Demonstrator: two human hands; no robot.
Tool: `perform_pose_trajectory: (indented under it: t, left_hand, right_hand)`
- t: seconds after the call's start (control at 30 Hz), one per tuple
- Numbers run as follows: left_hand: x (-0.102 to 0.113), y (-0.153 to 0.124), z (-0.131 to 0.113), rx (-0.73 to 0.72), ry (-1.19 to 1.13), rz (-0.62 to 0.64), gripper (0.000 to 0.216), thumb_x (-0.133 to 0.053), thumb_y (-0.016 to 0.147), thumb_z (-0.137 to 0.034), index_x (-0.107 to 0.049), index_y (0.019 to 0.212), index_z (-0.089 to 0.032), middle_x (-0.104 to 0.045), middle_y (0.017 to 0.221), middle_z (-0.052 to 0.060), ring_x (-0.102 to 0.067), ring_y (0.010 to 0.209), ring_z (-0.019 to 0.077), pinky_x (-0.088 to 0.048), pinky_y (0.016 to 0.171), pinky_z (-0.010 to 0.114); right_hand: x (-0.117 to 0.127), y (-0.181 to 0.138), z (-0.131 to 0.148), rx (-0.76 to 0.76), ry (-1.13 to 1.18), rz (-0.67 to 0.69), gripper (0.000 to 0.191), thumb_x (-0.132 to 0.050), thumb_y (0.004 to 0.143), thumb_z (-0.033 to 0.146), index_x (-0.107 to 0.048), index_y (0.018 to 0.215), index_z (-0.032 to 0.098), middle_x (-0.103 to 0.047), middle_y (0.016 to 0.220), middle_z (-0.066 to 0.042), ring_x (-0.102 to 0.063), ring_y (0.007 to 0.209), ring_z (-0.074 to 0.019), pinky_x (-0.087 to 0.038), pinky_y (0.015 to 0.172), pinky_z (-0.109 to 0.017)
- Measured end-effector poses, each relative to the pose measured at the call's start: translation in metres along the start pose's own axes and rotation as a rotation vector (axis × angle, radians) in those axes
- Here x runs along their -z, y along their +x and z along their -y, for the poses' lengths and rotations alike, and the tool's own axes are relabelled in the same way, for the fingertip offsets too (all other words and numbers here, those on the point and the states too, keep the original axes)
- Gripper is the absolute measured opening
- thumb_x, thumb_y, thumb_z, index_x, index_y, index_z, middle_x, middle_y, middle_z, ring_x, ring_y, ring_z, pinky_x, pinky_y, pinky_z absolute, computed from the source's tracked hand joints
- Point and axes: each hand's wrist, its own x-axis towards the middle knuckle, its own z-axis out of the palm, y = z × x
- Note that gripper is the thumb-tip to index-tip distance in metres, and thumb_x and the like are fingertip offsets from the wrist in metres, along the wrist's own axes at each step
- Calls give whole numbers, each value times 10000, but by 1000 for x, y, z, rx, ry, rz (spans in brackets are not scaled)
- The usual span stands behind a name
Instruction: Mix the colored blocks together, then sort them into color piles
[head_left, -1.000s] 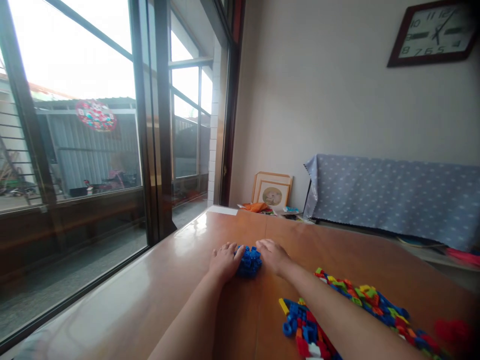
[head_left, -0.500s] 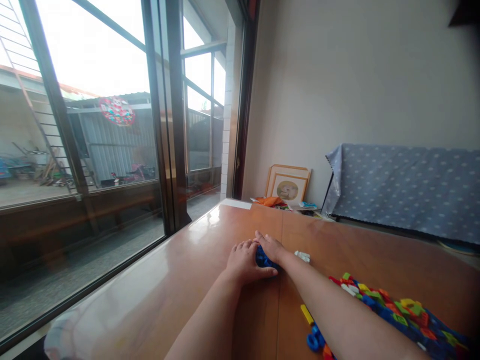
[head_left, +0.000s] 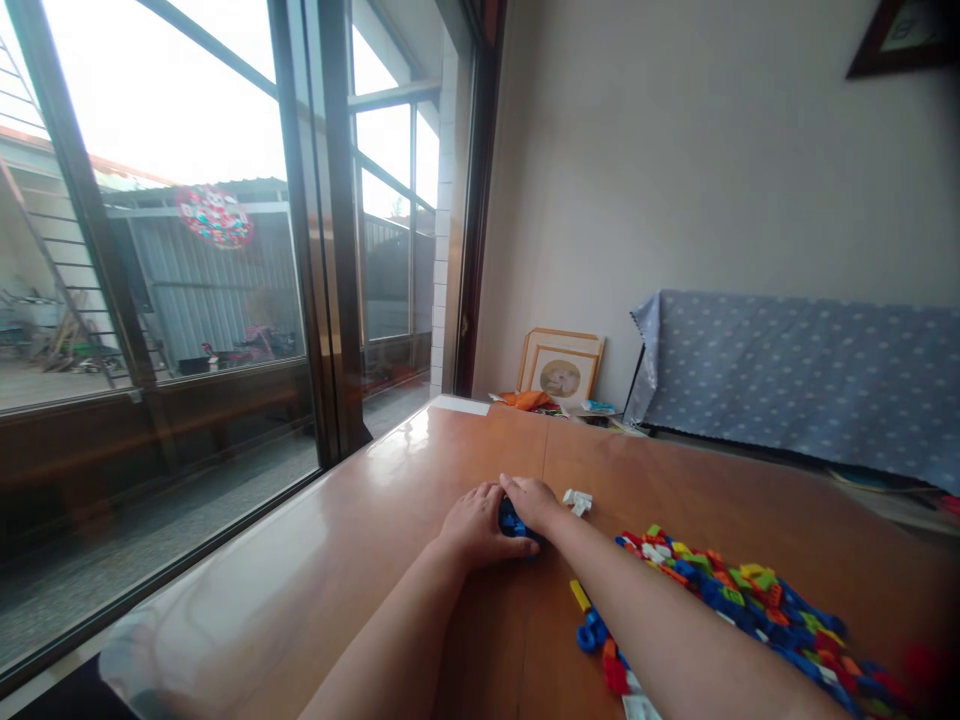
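Blue toy building pieces (head_left: 512, 520) lie on the wooden table between my two hands, partly covered by them. My left hand (head_left: 474, 525) curls around their left and near side, its thumb stretched along the front. From the right, my right hand (head_left: 534, 503) closes over the same blue pieces, with its fingertips meeting those of the left. How the pieces are joined is hidden. A small white toy piece (head_left: 578, 501) sits just beyond my right wrist.
A long heap of coloured building pieces (head_left: 739, 590) spreads across the right of the table (head_left: 360, 560). Nearer me lie a yellow piece (head_left: 580, 596), blue rings (head_left: 592, 632) and a red piece (head_left: 615, 668), close to my right forearm. A glass window runs along the left.
The view has turned slightly right, showing more of the heap and a wall clock. My right hand has settled lower over the blue pieces, its fingers less raised.
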Motion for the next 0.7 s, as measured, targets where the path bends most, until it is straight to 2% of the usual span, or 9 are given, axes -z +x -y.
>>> perform_pose_trajectory:
  t: [0.27, 0.47, 0.7]
  left_hand:
    - [6, -22, -15, 27, -21, 42, 1146, -679, 540, -886, -472, 1426, -189, -576, 1336, 163, -542, 1263, 377, -422, 1084, 470]
    - [0, -28, -11, 10, -76, -47, 1222, -693, 555, -871, -347, 1525, -213, -466, 1506, 179, -452, 1381, 375, -345, 1157, 488]
    - [-4, -27, -6, 12, -92, -71, 1258, -704, 576, -851, -295, 1568, -196, -432, 1544, 188, -419, 1414, 392, -339, 1160, 519]
  right_hand:
    - [-5, -24, 5, -42, 68, -66, 548, -342, 997, 577, -729, 867, 212, -769, 966, -102, -668, 942, -228, -426, 836, -300]
    - [-5, -29, 2, -38, 220, -101, 434, -402, 986, 555, -700, 1030, 244, -760, 1043, -62, -674, 984, -215, -463, 868, -302]
    - [-10, -23, -9, -30, 394, -73, 428, -451, 961, 573, -692, 1092, 244, -762, 1058, -52, -691, 1016, -229, -496, 945, -362]
